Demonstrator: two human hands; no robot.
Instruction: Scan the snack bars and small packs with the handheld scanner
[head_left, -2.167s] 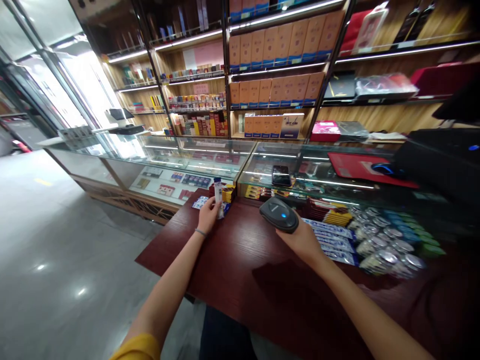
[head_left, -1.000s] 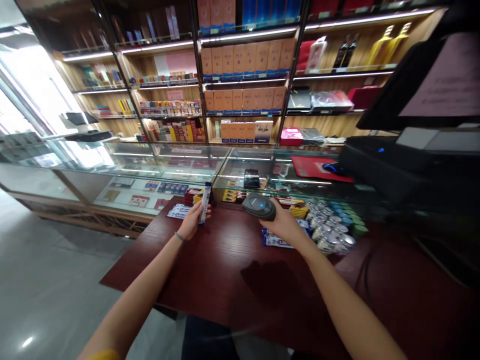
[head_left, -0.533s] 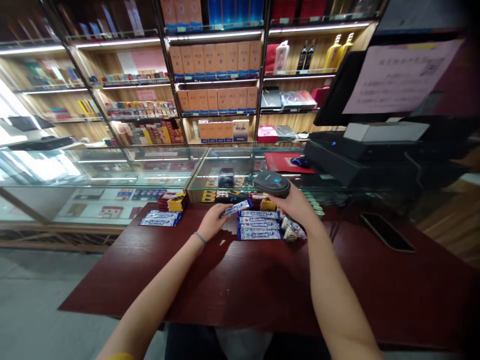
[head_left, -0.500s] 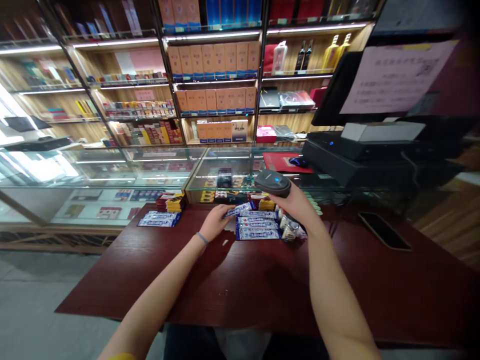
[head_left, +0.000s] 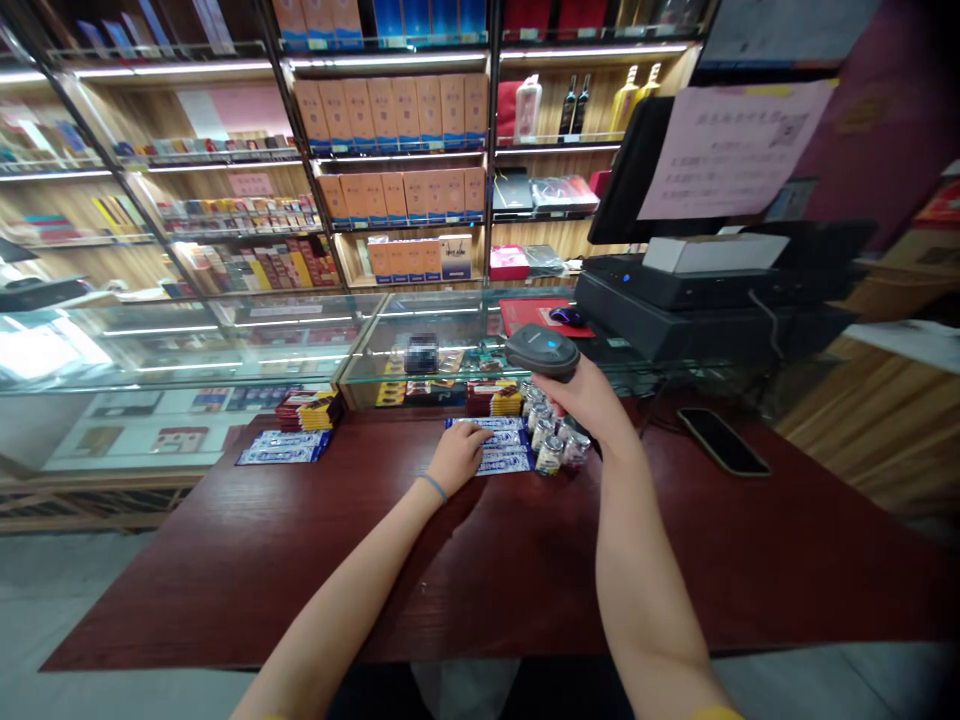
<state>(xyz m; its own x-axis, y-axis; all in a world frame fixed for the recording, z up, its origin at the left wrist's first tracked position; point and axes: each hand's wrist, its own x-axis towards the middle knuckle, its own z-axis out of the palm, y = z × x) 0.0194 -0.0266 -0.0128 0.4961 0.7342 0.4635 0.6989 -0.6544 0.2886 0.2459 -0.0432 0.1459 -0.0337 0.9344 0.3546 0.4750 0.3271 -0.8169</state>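
My right hand (head_left: 592, 398) is wrapped round the handle of a dark grey barcode scanner (head_left: 541, 352), raised above the counter, with a blue light on its top. Beneath it stand several small clear-wrapped jars (head_left: 550, 457). My left hand (head_left: 456, 455) lies over the left ends of a row of blue-and-white snack packets (head_left: 505, 464), its fingers close together and pressed on one of them. The fingertips are partly hidden. Brown-and-yellow packs (head_left: 506, 398) sit right behind the row.
At the left are more blue-and-white packets (head_left: 283, 448) beside a pile of brown-and-yellow packs (head_left: 319, 410). A phone (head_left: 722, 441) lies on the dark red table (head_left: 390, 590) at the right. A glass display case (head_left: 360, 340) borders the far side, with a monitor (head_left: 637, 170) at the right.
My left hand has come down onto the row; the packet it held tilted no longer shows raised. The scanner stays up in my right hand. The view has shifted slightly right.
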